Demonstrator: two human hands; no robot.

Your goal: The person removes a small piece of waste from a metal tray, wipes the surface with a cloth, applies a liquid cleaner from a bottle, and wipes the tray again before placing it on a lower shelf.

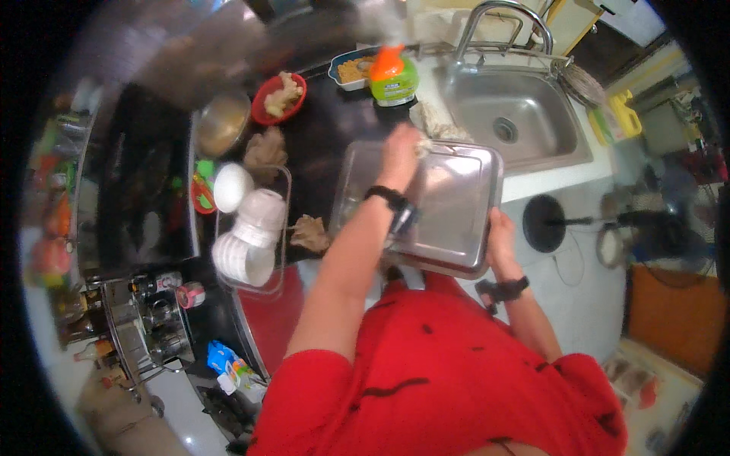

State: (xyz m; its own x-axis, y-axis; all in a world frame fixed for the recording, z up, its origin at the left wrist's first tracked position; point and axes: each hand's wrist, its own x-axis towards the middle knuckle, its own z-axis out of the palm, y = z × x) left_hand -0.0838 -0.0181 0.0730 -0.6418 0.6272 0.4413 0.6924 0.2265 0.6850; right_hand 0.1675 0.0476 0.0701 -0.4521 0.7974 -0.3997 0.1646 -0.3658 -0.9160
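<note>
A rectangular stainless steel tray (456,205) lies tilted in front of my body, partly over the dark counter. My right hand (502,242) grips its right edge, thumb near the rim. Across the tray's far left part reaches my left hand (402,148), closed around a small pale wad (423,147), cloth or scrubber, at the metal surface. Just beyond the tray, a crumpled pale cloth (439,122) rests by the sink. Behind it stands a green bottle with an orange top (393,80).
A steel sink (516,119) with a curved faucet (473,23) is at the right. Leftward are a wire rack with white bowls (259,214), a red bowl of ginger (279,98), a metal bowl (222,125) and brown crumpled pieces (311,232). A black pan (543,223) is at right.
</note>
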